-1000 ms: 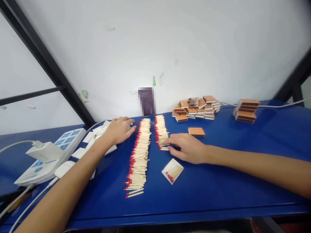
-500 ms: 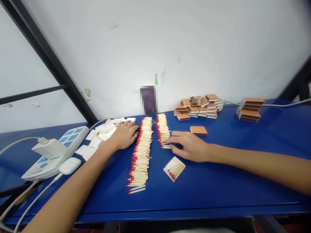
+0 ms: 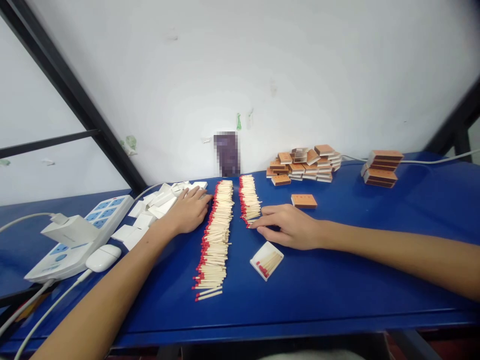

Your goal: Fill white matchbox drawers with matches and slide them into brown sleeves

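My left hand [image 3: 189, 210] lies palm down with fingers spread, over the edge of a heap of white matchbox trays [image 3: 164, 199] and beside the long row of red-tipped matches [image 3: 215, 235]. To the right runs a shorter row of matches [image 3: 249, 197]. My right hand [image 3: 287, 226] reaches to its near end, index fingertip touching the lowest matches and thumb slightly apart; no match shows clearly gripped. Just below this hand, a white tray [image 3: 272, 249] holds several matches [image 3: 269, 263] with their heads toward me.
One orange matchbox sleeve [image 3: 304, 201] lies beyond my right hand. Behind it is a pile of matchbox sleeves [image 3: 309, 165], with a neat stack [image 3: 381, 167] farther right. A power strip [image 3: 80, 240] with a white charger [image 3: 70, 230] and cables occupies the left. A wall [image 3: 262, 75] closes off the back.
My right hand has shifted slightly left, its index fingertip now on the lowest matches of the shorter row. My left hand stays nearly still. The whole view has shifted slightly.
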The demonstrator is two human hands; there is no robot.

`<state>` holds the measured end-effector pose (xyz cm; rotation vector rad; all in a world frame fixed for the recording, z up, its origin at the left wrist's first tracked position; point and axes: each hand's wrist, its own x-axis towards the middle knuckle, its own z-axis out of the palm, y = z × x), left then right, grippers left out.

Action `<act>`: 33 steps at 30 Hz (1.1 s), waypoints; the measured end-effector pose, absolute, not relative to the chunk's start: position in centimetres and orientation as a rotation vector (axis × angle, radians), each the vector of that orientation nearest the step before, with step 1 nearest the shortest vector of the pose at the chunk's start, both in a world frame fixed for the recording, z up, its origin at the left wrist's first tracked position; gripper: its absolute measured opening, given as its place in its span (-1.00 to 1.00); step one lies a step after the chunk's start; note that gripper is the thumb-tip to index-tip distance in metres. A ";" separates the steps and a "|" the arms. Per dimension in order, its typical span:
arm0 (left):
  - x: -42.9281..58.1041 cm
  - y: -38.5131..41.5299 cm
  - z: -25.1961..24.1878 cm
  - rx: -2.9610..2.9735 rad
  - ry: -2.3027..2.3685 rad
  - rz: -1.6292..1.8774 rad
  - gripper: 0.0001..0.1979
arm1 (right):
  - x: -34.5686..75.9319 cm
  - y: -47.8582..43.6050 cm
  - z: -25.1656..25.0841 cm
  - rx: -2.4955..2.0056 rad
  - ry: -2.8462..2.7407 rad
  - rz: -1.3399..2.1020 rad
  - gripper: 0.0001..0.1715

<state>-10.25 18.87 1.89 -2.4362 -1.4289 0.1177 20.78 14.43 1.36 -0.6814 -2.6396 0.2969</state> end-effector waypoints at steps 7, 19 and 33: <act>-10.4 19.0 1.9 -2.436 -1.427 0.126 -0.55 | 20.8 14.4 1.3 -0.694 -2.606 0.336 -0.64; -10.4 19.0 1.8 -2.436 -1.430 0.113 -0.55 | 20.7 14.4 1.3 -0.792 -2.629 0.248 -0.64; -10.3 18.8 1.8 -2.433 -1.432 0.084 -0.56 | 20.6 14.5 1.1 -0.902 -2.613 0.189 -0.64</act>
